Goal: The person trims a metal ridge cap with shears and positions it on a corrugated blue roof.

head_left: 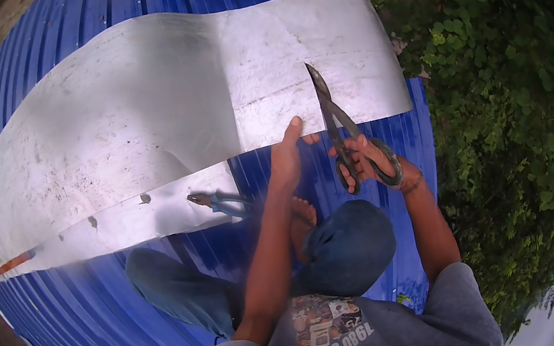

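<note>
Nearest the camera, the person's grey printed shirt (332, 338) fills the lower edge; both bare forearms rise from it. Blue trousers cover the bent knees (347, 249), and a bare foot (300, 216) rests on the roof between them.

The right hand (369, 162) is closed through the looped handles of a pair of dark steel tin snips (338, 127). The long tapered blades point away from the body and lie across the near edge of the metal sheet (blades appear partly parted, though the view does not settle how far they bite into the edge). The left hand (287, 153) sits just beside the snips, thumb extended onto the sheet's near edge, fingers curled under it, pinching the sheet.

The sheet (159, 112) is thin, dull silver metal, scuffed and smudged, bowed upward in a broad curve with a narrower strip folded along its near left margin. It lies on a corrugated roof (98, 324) of glossy blue ribbed panels. Blue-handled pliers (220, 202) lie on the roof at the sheet's near edge, left of the left hand.

Beyond, to the right, dense green foliage (498, 102) borders the roof.
</note>
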### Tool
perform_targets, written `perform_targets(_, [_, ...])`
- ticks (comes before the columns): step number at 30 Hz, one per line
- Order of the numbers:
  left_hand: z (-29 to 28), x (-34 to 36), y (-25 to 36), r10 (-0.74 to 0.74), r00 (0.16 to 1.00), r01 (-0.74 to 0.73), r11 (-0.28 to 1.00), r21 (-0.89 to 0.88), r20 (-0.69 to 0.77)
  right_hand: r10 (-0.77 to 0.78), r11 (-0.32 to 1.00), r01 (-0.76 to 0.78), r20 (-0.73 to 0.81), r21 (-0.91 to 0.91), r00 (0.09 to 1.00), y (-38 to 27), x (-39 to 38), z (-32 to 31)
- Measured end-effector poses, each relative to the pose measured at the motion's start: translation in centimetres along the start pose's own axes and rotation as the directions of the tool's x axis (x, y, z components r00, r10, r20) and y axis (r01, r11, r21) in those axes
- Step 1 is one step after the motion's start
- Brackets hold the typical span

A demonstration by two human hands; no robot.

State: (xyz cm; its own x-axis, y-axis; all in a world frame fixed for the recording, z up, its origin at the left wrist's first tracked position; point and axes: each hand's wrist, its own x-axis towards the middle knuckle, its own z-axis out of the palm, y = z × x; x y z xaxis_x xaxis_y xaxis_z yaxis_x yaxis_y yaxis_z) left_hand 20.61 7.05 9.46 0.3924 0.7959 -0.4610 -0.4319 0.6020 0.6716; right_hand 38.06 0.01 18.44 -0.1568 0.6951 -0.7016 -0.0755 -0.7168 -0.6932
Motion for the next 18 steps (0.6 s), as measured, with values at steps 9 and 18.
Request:
perform_targets(9, [-0.5,0.0,-0.2,0.009,1.000,-0.010,0.996,0.084,0.011,-0.017,0.999,0.001,0.285,0.054,0.958,-1.0,-0.4,-2.7])
perform_targets(18, [0.4,-0.5,0.6,0.030,0.999,-0.032,0.990,0.139,0.018,-0.035,0.999,0.039,0.126,-0.034,0.991,-1.9,0.8,-2.2])
